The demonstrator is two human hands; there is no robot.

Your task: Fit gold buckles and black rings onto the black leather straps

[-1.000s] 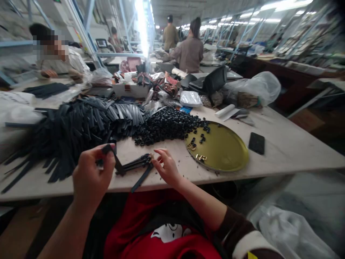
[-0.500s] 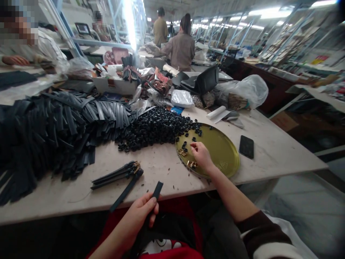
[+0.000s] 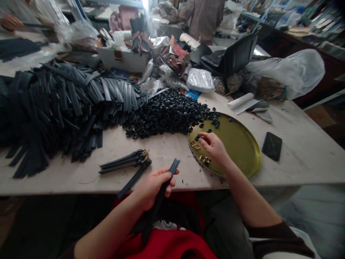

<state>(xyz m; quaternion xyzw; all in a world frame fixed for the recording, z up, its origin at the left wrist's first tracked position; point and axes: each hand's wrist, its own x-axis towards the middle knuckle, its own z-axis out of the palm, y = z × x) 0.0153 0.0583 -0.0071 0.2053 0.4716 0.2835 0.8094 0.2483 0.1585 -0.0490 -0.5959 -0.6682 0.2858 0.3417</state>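
My left hand [image 3: 155, 185] is closed around a dark leather strap [image 3: 174, 167]; its squared end points up past the thumb and its length hangs toward my lap. Over the left side of a round gold tray [image 3: 237, 144], my right hand [image 3: 215, 146] pinches a small black loop [image 3: 197, 137] at its fingertips. Gold buckles [image 3: 205, 159] and more black loops lie on the tray near that hand. Left of my left hand, several straps with gold buckles [image 3: 125, 162] rest on the table.
A heap of black loops [image 3: 167, 111] spreads behind the tray, beside a large pile of dark straps [image 3: 67, 104]. A phone [image 3: 272, 146] lies right of the tray. Plastic bags, scraps and a white box [image 3: 124, 61] line the back. A person [image 3: 206, 19] stands beyond.
My view has tilted down and shifted. My left hand has raised the strap toward the tray. My right hand stays over the tray, its fingers now at a black loop.
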